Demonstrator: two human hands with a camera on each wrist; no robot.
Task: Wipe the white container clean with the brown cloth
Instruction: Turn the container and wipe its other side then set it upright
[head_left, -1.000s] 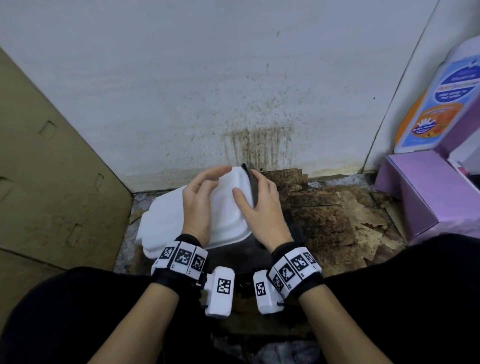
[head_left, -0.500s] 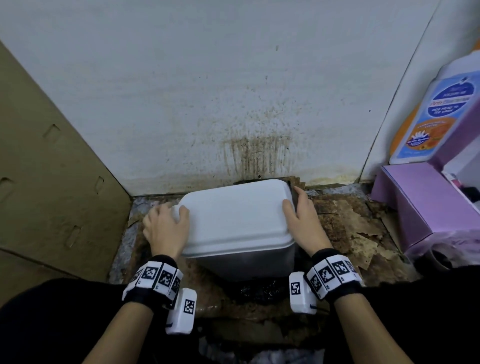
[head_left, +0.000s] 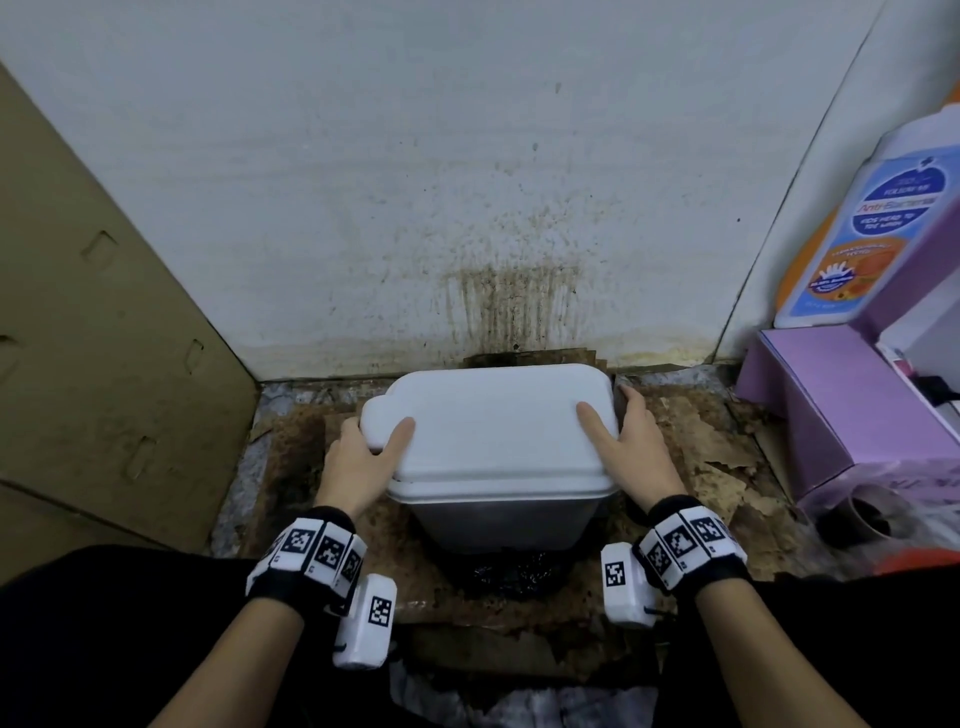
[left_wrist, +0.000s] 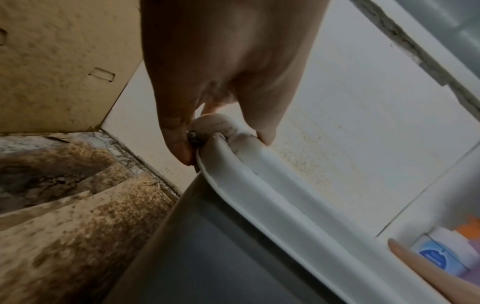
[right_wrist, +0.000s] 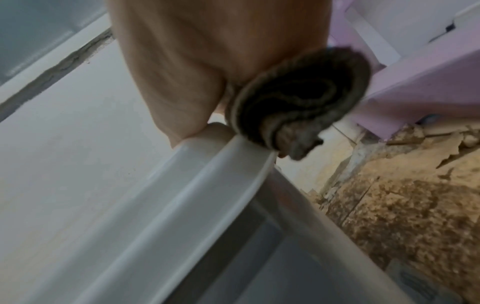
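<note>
The white container (head_left: 493, 447) sits on the dirty cardboard floor (head_left: 691, 467) by the stained wall (head_left: 509, 306). The left hand (head_left: 358, 462) grips its lid corner to hold it steady. The right hand (head_left: 636, 447) grips the other side with the rolled brown cloth (right_wrist: 298, 102) in its fingers, likely ready to wipe.

The white container (head_left: 488, 431) looks like smooth plastic; its lid has a soft satin sheen under both thumbs, and the body below is duller and grey-looking. The brown cloth (right_wrist: 298, 107), bunched against the right hand's (head_left: 631, 457) fingers, is fuzzy, matt terry-like fabric. Below the left hand's (head_left: 358, 467) fingers there's rough, stained, peeling cardboard (left_wrist: 85, 216). The wall (head_left: 467, 182) beyond the fingertips is matt, lightly textured and speckled with brown.
</note>
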